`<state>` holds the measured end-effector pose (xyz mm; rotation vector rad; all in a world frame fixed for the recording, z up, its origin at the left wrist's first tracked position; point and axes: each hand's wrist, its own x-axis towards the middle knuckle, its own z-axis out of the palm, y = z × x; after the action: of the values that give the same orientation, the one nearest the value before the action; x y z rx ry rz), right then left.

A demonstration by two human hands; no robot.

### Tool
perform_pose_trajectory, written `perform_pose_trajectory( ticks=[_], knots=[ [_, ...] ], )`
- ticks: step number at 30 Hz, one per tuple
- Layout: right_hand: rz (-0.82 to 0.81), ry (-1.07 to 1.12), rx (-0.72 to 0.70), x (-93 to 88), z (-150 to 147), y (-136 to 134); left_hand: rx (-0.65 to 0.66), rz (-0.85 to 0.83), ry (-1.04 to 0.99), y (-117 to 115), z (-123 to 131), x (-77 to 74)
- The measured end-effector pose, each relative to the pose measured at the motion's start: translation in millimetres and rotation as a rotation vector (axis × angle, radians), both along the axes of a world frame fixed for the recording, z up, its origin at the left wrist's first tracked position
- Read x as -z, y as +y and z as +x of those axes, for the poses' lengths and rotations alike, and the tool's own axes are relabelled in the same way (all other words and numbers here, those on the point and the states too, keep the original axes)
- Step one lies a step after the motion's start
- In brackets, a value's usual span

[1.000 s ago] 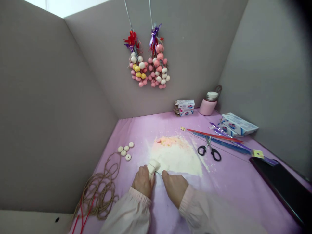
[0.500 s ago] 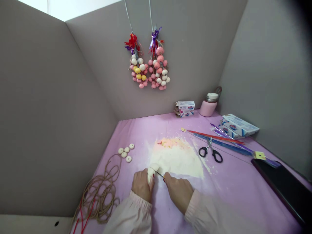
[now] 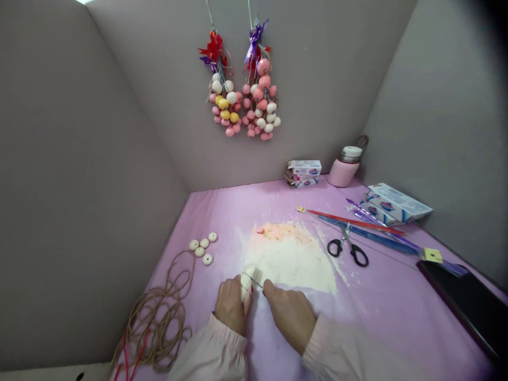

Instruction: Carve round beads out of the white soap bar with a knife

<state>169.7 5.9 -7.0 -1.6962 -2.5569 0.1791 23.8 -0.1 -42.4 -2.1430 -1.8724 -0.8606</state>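
Note:
My left hand (image 3: 231, 305) is closed around a piece of white soap (image 3: 246, 284) at the near edge of a pile of pale shavings (image 3: 293, 263). From the right, my right hand (image 3: 289, 312) pinches a thin, dark carving blade (image 3: 257, 283), its far end lying against the upper part of the soap. The handle is hidden inside my fingers. Both hands rest low over the pink cloth. Left of them lie several round white beads (image 3: 199, 252), at least some with a hole in the middle.
A tangle of brown cord (image 3: 159, 323) lies at the left. On the right are scissors (image 3: 347, 246), coloured ribbons (image 3: 365, 230), flattened boxes (image 3: 397, 203) and a black phone-like slab (image 3: 464, 307). A pink jar (image 3: 344, 170) and small boxes (image 3: 305, 173) stand behind; bead bunches (image 3: 242, 100) hang on the wall.
The blade's tip has shifted up and left across the soap, and the soap has turned slightly in my left hand. The whole view has tilted a little downward.

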Motion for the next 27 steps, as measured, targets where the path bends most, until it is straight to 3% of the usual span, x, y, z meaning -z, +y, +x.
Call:
perform_pose_trajectory(
  ticks=[4,12,20,27],
  knots=[
    [0.004,0.020,-0.028,0.5,0,1,0.004,-0.042,-0.019,1,-2,2.6],
    [-0.003,0.009,-0.019,-0.6,2,-2,0.007,-0.099,0.109,-2,-3,-9.6],
    [0.007,-0.011,-0.048,0.7,11,-5,-0.032,-0.108,-0.102,0,-8,-8.0],
    [-0.009,0.032,0.030,-5.1,19,-3,-0.033,-0.115,-0.225,-6,-1,-11.4]
  ],
)
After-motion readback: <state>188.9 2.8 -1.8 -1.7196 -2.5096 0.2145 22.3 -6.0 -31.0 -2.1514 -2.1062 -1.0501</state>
